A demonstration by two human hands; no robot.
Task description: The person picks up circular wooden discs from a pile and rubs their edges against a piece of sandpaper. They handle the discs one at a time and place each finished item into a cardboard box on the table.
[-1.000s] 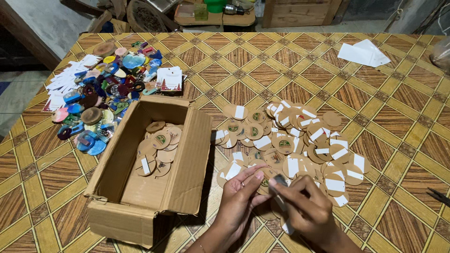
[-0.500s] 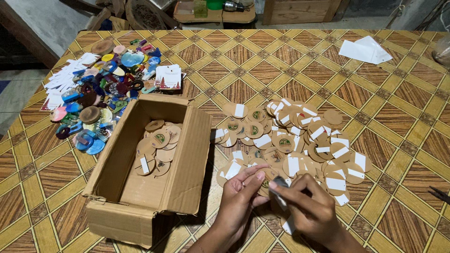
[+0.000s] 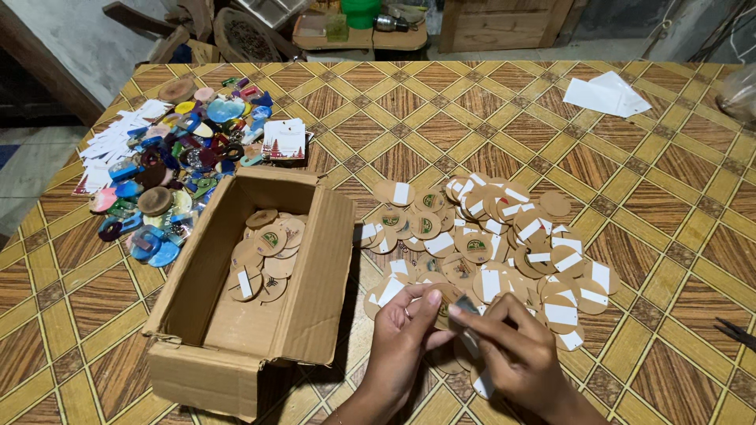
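While both of my hands work close together at the near edge of the table [image 3: 669, 169], the worst risk I see is the crowding. The round wooden disc [image 3: 445, 303] I hold sits right above the loose heap of discs [image 3: 488, 236], many carrying white strips, and a careless wrist could drag some off the near edge or shuffle finished and unfinished ones together. The small white strip [image 3: 465, 305] at my fingertips could also, I judge, go on crooked or stick to a finger, since the grip there is only a fingertip pinch.

My left hand [image 3: 402, 342] is curled, fingers closed around the disc's left edge with the thumb on top, so it is clamped on the disc just in front of the heap. My right hand [image 3: 516, 354] pinches thumb and forefinger together on the strip, which touches the disc's right side; the other fingers are folded under and I cannot tell what they rest on.

The open cardboard box [image 3: 315, 267] stands just left of my hands, a few discs lying in its bottom, and its flap leans toward the heap. A spread of colourful pieces [image 3: 169, 169] lies well apart, at the far left.
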